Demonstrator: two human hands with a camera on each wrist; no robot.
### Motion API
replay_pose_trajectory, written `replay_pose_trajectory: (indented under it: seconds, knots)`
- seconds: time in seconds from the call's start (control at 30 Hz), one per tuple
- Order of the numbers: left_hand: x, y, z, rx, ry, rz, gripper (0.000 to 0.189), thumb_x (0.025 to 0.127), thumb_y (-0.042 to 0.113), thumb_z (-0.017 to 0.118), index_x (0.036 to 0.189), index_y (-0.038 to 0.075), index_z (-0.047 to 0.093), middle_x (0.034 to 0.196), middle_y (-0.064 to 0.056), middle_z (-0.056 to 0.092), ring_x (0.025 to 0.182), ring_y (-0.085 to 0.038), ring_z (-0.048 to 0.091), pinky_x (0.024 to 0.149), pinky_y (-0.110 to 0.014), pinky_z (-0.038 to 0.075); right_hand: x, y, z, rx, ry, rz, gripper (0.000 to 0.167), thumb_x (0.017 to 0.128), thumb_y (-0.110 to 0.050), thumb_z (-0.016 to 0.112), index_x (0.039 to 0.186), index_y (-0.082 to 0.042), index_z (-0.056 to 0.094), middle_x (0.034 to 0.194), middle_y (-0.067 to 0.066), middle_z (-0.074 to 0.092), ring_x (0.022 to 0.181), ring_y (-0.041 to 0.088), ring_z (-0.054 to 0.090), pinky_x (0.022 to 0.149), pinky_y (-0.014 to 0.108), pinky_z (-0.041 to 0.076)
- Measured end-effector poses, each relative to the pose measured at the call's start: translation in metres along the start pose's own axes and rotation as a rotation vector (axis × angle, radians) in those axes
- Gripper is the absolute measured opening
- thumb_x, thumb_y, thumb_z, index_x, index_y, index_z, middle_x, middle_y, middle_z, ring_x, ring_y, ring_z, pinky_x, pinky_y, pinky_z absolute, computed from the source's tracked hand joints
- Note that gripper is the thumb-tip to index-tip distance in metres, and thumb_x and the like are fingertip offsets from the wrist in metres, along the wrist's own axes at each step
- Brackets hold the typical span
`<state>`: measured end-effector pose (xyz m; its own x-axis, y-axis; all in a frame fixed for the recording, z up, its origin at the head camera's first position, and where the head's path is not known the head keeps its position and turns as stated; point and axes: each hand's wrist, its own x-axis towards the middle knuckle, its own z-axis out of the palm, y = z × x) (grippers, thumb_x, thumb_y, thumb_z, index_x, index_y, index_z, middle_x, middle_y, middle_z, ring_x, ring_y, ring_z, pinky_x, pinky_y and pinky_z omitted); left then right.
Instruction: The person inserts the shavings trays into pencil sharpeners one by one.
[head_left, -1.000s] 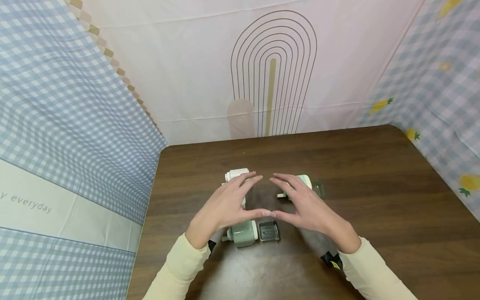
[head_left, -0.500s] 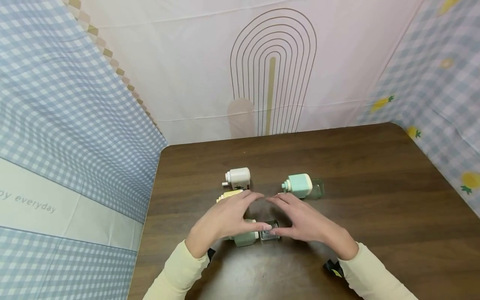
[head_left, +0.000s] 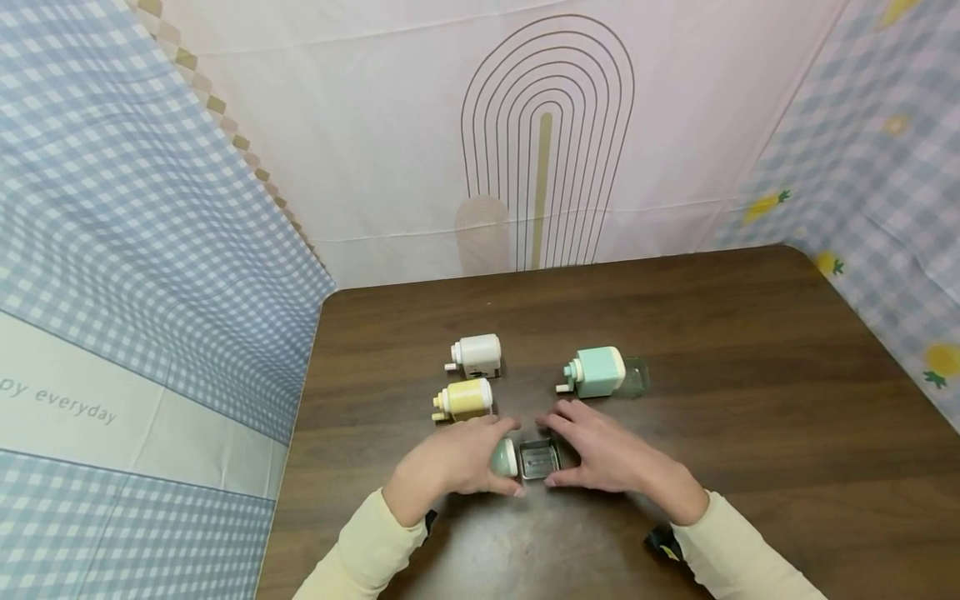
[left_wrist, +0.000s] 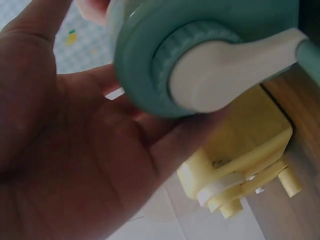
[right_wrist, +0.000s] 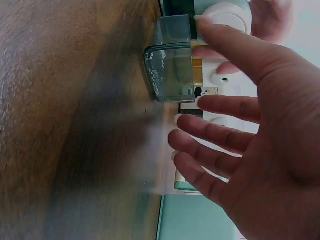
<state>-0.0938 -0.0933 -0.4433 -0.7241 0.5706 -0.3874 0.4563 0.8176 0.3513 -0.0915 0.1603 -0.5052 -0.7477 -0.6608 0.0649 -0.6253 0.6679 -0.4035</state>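
A grey-green crank pencil sharpener (head_left: 504, 457) lies on the table, partly hidden by my left hand (head_left: 448, 458). In the left wrist view, its pale crank handle (left_wrist: 210, 75) points towards the camera. The fingers of that hand extend along the sharpener's far side, with the thumb apart on the near side. Beside the sharpener's cream end stands its clear shavings drawer (head_left: 539, 460). My right hand (head_left: 611, 450) is at the drawer's right, fingers spread and thumb near its front corner. In the right wrist view, the clear drawer (right_wrist: 175, 75) sits beyond the loosely bent fingers.
Behind the left hand lie a yellow sharpener (head_left: 465, 398) and a white sharpener (head_left: 480, 354). A mint sharpener (head_left: 597, 372) lies further back right, with a clear drawer (head_left: 634, 377) at its end. Patterned cloth (head_left: 375, 167) hangs behind the brown table (head_left: 750, 375).
Both hands have come down and moved apart, from thumbs nearly meeting above the table to either side of the grey-green sharpener and its drawer. The yellow sharpener has come into fuller view.
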Motion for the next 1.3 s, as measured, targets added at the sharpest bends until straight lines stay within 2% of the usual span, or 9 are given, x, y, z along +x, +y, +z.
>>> replay_pose_trajectory:
  seconds: [0.17,0.33,0.6,0.83,1.1,1.3]
  knots:
    - [0.004,0.003,0.007,0.106,-0.007,-0.034,0.081,0.075,0.051,0.095,0.138,0.013,0.061,0.132,-0.007,0.067,0.111,-0.022,0.068,0.094,-0.039,0.057,0.0,0.0,0.003,-0.008,-0.038,0.009,0.067,0.079,-0.048,0.093,0.128,-0.009,0.067,0.112,-0.002,0.053,0.099,0.015,0.055,0.084,0.041,0.054]
    - [0.007,0.004,0.013,0.161,0.023,-0.03,0.069,0.076,0.043,0.097,0.128,0.012,0.064,0.123,-0.007,0.069,0.105,-0.021,0.069,0.091,-0.037,0.058,0.001,0.001,0.005,0.011,-0.083,0.017,0.058,0.081,-0.045,0.091,0.121,-0.011,0.067,0.109,-0.004,0.058,0.095,0.013,0.059,0.083,0.039,0.055]
    - [0.009,0.004,0.013,0.15,0.023,-0.017,0.063,0.081,0.038,0.094,0.131,0.013,0.064,0.127,-0.003,0.069,0.105,-0.018,0.068,0.09,-0.036,0.058,0.006,-0.001,0.012,0.032,-0.08,0.005,0.052,0.085,-0.042,0.089,0.119,-0.011,0.067,0.111,-0.002,0.064,0.096,0.013,0.062,0.084,0.039,0.056]
    - [0.007,0.005,0.012,0.16,0.041,0.008,0.06,0.082,0.037,0.094,0.127,0.012,0.063,0.121,-0.002,0.07,0.1,-0.016,0.067,0.087,-0.035,0.058,0.017,-0.008,0.015,0.068,-0.078,-0.016,0.05,0.085,-0.042,0.089,0.116,-0.011,0.067,0.109,-0.002,0.066,0.094,0.011,0.061,0.083,0.037,0.056]
    - [0.009,0.007,0.014,0.189,0.052,0.033,0.063,0.083,0.038,0.093,0.131,0.011,0.063,0.124,-0.003,0.07,0.107,-0.019,0.069,0.092,-0.035,0.058,0.022,-0.012,0.023,0.064,-0.05,-0.059,0.053,0.084,-0.041,0.089,0.121,-0.009,0.067,0.113,0.0,0.068,0.101,0.015,0.065,0.089,0.04,0.057]
    - [0.008,0.008,0.014,0.2,0.054,0.031,0.063,0.083,0.038,0.093,0.131,0.01,0.063,0.12,-0.003,0.069,0.105,-0.018,0.068,0.091,-0.034,0.058,0.02,-0.012,0.025,0.096,-0.048,-0.035,0.061,0.085,-0.046,0.089,0.127,-0.009,0.066,0.12,0.001,0.068,0.107,0.017,0.066,0.094,0.041,0.057]
